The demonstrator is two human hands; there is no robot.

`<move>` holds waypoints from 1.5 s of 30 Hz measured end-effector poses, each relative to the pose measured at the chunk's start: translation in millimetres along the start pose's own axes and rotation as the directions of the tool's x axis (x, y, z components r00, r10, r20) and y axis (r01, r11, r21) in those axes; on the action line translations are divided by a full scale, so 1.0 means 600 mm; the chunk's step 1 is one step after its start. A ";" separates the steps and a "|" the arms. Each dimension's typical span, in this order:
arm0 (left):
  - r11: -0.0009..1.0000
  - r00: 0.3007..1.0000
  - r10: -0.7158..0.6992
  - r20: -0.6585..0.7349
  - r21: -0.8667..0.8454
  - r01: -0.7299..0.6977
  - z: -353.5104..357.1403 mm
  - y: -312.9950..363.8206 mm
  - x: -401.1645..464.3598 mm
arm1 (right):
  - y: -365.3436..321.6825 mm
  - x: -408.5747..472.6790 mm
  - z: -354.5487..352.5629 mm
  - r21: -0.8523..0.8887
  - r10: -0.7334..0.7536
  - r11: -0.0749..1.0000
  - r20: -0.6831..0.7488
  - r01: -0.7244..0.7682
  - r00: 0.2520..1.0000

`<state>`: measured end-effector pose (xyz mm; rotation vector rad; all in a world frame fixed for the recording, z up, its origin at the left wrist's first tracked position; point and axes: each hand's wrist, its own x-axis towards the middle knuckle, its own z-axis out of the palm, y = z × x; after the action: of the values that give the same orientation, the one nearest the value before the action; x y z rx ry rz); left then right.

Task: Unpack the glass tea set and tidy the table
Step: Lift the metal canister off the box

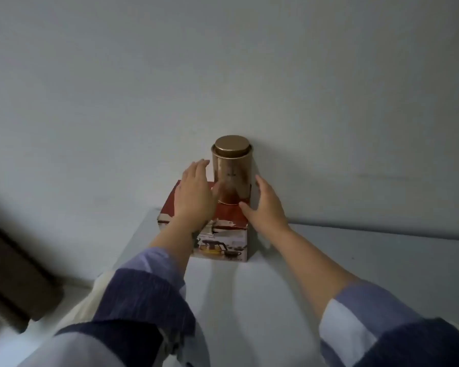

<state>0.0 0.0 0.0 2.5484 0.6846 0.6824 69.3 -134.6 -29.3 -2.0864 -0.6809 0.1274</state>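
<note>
A dark brown thing [13, 274] sits far off to the left of both hands, too blurry to tell what it is. The left hand [194, 193] is open and flat, fingers straight, just left of the tin [231, 172]. I cannot tell if it touches. The gold tin stands up straight between the hands, on top of the red box [210, 229]. The right hand [266, 205] is open too, curved close by the tin's right side. The box sits under the hands on the white surface [355, 250], by the wall [223, 62].
</note>
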 end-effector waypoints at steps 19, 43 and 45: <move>0.936 0.991 0.053 0.125 -0.352 -0.005 0.040 0.043 0.016 | 0.034 0.035 -0.020 0.238 0.147 0.959 0.036 -0.151 0.989; 0.765 0.894 0.152 0.421 -0.623 0.163 0.435 0.614 -0.182 | 0.496 -0.135 -0.552 0.191 0.414 0.901 -0.106 -0.390 0.904; 0.734 0.883 0.158 0.442 -0.651 0.195 0.475 0.640 -0.182 | 0.532 -0.130 -0.578 0.170 0.424 0.900 -0.129 -0.402 0.896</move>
<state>207.5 -438.6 -73.2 1.8779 0.2126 0.2020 254.6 -569.9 -94.8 -2.0506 -0.1143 0.2334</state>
